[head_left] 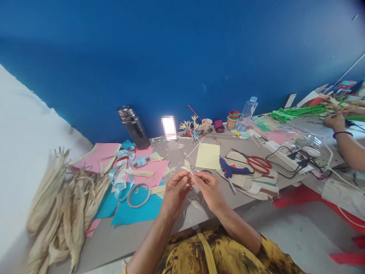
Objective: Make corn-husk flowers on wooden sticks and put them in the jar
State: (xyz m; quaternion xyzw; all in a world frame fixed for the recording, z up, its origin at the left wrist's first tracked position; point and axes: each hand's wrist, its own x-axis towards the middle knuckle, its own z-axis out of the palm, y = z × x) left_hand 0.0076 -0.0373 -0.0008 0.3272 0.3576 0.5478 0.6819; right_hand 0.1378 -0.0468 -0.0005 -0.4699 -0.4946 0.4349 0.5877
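Near the table's front edge, my left hand (178,190) and my right hand (207,189) meet with fingertips pinched together. Between them they grip the base of a small pale husk piece (187,166), whose pointed tips stick up above the fingers. Thin scraps of husk (196,204) lie on the table just below the hands. A yellow paper sheet (207,155) lies beyond my right hand, and a blue glue gun (232,170) rests to its right. Left of my left hand, a roll of grey tape (138,195) sits on blue paper (134,213).
Dried husks (65,213) hang over the left edge. A dark thermos (134,128), husk flowers (194,127) and a plastic bottle (248,113) stand along the wall. Red-handled scissors (259,164) and a power strip (285,156) lie right. Another person's hand (336,121) works far right.
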